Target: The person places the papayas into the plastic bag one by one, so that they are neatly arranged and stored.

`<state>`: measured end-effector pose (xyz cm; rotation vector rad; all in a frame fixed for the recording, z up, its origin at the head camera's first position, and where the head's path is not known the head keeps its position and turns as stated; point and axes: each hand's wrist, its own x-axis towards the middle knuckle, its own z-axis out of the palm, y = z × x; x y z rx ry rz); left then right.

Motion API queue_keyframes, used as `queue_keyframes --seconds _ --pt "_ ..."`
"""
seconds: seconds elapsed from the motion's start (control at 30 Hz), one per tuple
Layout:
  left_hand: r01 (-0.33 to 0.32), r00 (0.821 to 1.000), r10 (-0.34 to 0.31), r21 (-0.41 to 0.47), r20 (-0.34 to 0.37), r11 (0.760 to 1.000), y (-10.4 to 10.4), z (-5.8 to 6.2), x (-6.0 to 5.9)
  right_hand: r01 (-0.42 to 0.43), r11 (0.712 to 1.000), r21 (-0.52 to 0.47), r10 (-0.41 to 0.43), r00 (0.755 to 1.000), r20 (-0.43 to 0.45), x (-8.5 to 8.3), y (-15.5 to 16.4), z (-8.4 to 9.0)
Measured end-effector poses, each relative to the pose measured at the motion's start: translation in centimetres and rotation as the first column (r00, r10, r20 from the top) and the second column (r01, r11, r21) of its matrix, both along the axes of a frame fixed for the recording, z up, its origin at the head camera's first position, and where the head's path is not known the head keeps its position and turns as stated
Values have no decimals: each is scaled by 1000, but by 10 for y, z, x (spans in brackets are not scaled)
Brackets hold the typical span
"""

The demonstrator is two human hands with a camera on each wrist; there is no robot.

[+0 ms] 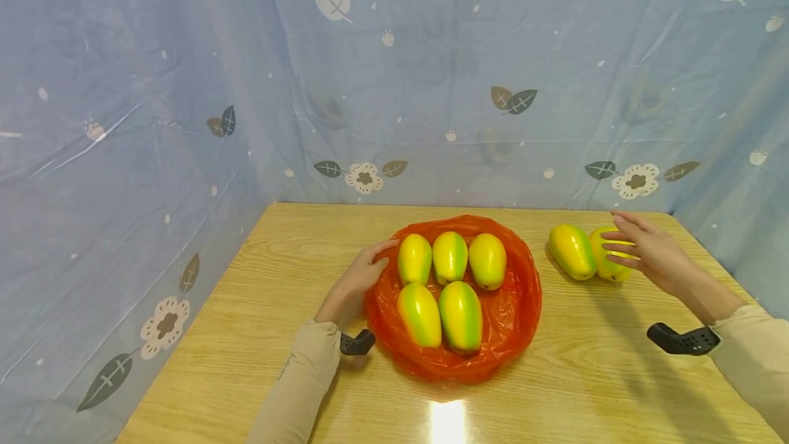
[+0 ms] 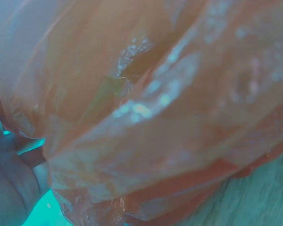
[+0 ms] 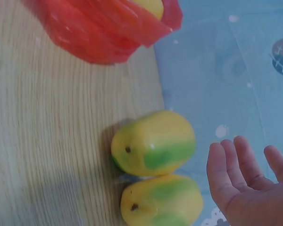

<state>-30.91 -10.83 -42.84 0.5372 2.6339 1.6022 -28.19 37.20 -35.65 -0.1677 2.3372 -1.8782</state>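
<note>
A red plastic bag (image 1: 513,334) stands wide open on the table, with several yellow-green mangoes (image 1: 450,257) lying in it in two rows. My left hand (image 1: 362,271) grips the bag's left rim between thumb and fingers. The left wrist view is mostly filled by the bag's crinkled side (image 2: 146,117), with part of the hand at the left edge. To the right of the bag, two more mangoes (image 1: 571,251) lie side by side. Over the right-hand mango (image 3: 162,200) hovers my right hand (image 1: 655,252), fingers apart and holding nothing; it partly hides that fruit in the head view.
The light wooden table (image 1: 259,334) ends at the back against a blue curtain (image 1: 425,88) with leaf and flower prints. More curtain hangs along both sides. A black wrist device (image 1: 683,340) sits under each sleeve cuff.
</note>
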Motion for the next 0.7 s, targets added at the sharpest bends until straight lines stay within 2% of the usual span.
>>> queue_keyframes --seconds 0.17,0.4,0.57,0.63,0.7 --pt "0 1000 0 6 -1 1000 0 -1 0 33 999 23 -33 999 4 -3 10 -2" --pt "5 1000 -5 4 1 1000 -1 -1 0 56 990 129 -56 998 -5 -4 20 -6" --pt "5 1000 -5 4 -5 1000 -1 -2 0 69 997 -40 -69 998 6 -2 26 -8" --pt "7 1000 -7 6 -9 1000 -1 -2 0 66 996 -68 -66 998 4 -2 27 -8" --pt "9 1000 -9 8 -15 1000 -1 -2 -1 73 997 -22 -73 997 2 -2 27 -8"
